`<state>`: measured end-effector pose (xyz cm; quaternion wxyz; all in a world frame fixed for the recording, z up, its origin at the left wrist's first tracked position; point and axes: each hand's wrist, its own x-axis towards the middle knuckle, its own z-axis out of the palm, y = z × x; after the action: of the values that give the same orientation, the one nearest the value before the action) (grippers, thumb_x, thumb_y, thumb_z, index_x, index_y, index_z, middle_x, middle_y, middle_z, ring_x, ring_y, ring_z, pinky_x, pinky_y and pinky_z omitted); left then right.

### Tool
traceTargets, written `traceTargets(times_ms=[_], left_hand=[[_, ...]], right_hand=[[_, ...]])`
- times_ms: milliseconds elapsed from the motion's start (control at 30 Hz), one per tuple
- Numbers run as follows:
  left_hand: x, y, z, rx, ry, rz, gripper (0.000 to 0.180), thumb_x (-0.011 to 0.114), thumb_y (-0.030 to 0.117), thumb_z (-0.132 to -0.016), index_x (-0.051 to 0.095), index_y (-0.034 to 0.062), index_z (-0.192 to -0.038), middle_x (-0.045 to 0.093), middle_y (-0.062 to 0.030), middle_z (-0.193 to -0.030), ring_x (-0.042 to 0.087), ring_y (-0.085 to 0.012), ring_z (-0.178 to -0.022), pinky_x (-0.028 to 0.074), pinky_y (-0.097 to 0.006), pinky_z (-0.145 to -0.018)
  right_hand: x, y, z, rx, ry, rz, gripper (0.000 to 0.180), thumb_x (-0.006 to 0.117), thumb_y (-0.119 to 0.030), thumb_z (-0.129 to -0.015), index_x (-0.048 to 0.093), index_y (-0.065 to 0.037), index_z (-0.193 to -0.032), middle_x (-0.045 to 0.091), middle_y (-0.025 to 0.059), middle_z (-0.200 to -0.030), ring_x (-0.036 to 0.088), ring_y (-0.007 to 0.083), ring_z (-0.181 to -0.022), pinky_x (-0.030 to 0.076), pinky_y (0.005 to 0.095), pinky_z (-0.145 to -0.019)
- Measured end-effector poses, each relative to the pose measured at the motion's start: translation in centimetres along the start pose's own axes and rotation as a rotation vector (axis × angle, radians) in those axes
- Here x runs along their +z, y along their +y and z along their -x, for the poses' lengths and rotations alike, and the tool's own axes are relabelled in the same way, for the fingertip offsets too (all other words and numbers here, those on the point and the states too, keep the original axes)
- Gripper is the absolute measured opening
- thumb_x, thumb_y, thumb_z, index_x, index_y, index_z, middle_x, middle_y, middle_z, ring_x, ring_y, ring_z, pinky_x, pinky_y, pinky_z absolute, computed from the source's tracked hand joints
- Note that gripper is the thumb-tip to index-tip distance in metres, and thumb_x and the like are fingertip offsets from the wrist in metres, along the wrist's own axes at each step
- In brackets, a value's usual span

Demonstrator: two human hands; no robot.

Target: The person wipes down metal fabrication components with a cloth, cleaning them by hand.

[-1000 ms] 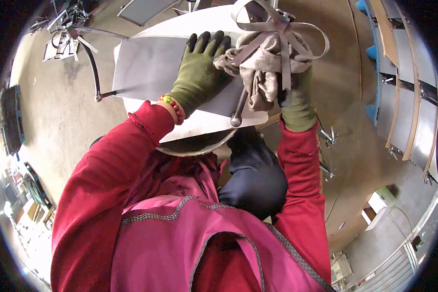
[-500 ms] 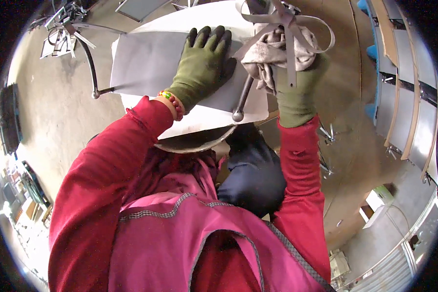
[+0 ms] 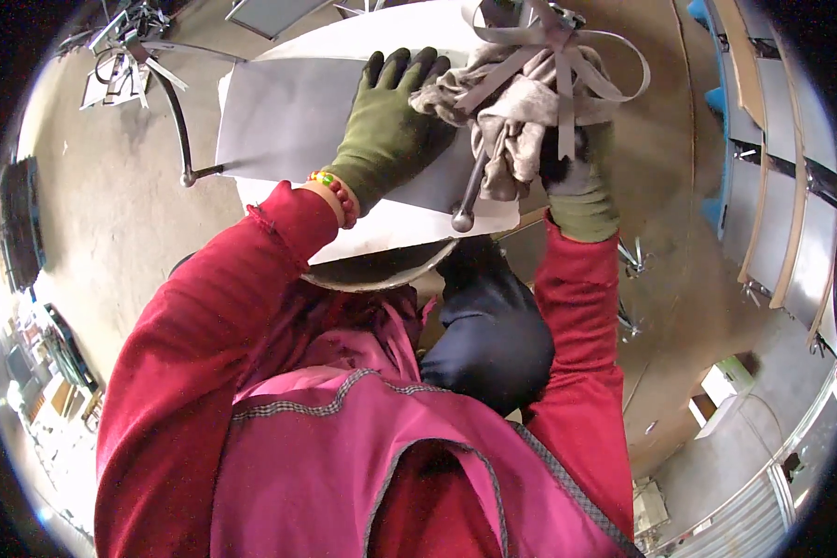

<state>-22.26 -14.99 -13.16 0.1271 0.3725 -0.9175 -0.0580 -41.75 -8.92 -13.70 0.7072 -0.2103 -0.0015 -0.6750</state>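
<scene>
My left hand (image 3: 395, 126), in an olive glove with dark fingertips, lies flat with fingers spread on a smooth grey panel (image 3: 284, 116). A crumpled, stained beige rag (image 3: 516, 130) is in my right hand (image 3: 581, 177), close to the panel's right side. The rag and a grey ribbon-like bow (image 3: 558, 42) hide most of that hand's fingers. A dark rod with a ball end (image 3: 463, 219) sticks out below the rag. A curved dark rod (image 3: 179, 135), also ball-ended, stands at the panel's left.
White sheeting (image 3: 391, 223) lies beneath the panel on a round-edged support (image 3: 391, 282). More metal pieces with ribbon-like strips (image 3: 135, 51) stand at the far left. Grey panels with cardboard strips (image 3: 777, 139) line the right side. A small white-green box (image 3: 725, 386) sits on the floor.
My right hand and the rag have moved toward me, with the rag spreading left to the edge of my left hand. The left hand stays on the panel.
</scene>
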Motion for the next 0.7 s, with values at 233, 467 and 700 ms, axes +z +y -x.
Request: traceTargets(times_ms=[233, 467, 700], left_hand=[[-0.1, -0.7, 0.4, -0.018, -0.030, -0.076, 0.060, 0.051, 0.040, -0.080, 0.043, 0.0070, -0.128, 0.042, -0.0139, -0.134, 0.034, -0.0348, -0.125, 0.019, -0.048, -0.106], [0.9, -1.2, 0.3, -0.011, -0.009, -0.092, 0.051, 0.046, 0.039, -0.086, 0.042, 0.0113, -0.129, 0.042, -0.0105, -0.133, 0.037, -0.0332, -0.123, 0.021, -0.048, -0.106], [-1.4, -0.3, -0.2, 0.024, -0.279, -0.299, 0.071, 0.055, 0.044, -0.076, 0.032, 0.0113, -0.135, 0.034, -0.0116, -0.138, 0.031, -0.0317, -0.127, 0.018, -0.047, -0.107]], right_hand=[[2.6, 0.7, 1.0, -0.170, -0.018, 1.977, 0.049, 0.046, -0.018, -0.090, 0.029, -0.006, -0.134, 0.038, 0.0104, -0.132, 0.036, 0.0209, -0.122, 0.030, 0.0331, -0.102], [-6.3, 2.0, 7.0, 0.600, 0.318, 1.110, 0.052, 0.035, -0.027, -0.095, 0.017, -0.007, -0.140, 0.029, 0.0105, -0.138, 0.031, 0.0197, -0.126, 0.027, 0.0330, -0.105], [-1.5, 1.6, 2.5, 0.028, 0.047, 1.096, 0.041, 0.037, -0.022, -0.095, 0.032, -0.004, -0.132, 0.044, 0.0086, -0.126, 0.044, 0.0180, -0.115, 0.035, 0.0314, -0.099]])
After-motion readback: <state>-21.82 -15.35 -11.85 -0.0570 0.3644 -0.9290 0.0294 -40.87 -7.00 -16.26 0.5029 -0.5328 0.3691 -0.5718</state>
